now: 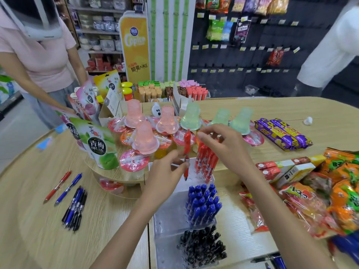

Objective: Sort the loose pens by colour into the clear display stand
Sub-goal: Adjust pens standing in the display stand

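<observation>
The wooden worktop [29, 230] carries the clear display stand [169, 210], which holds black pens [202, 247] nearest, blue pens [203, 204] in the middle and red pens [206, 162] farthest. To its left lie the loose pens [74, 208]. The left hand [167, 171] pinches one red pen [186, 150] upright, tip down over the far tier. The right hand [223, 146] has its fingers [204, 135] loosely bent over the red pens' tops; whether they grip cannot be told.

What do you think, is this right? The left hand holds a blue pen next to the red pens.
Not quite. The head view shows the left hand holding a red pen, not a blue one, next to the red pens.
</observation>
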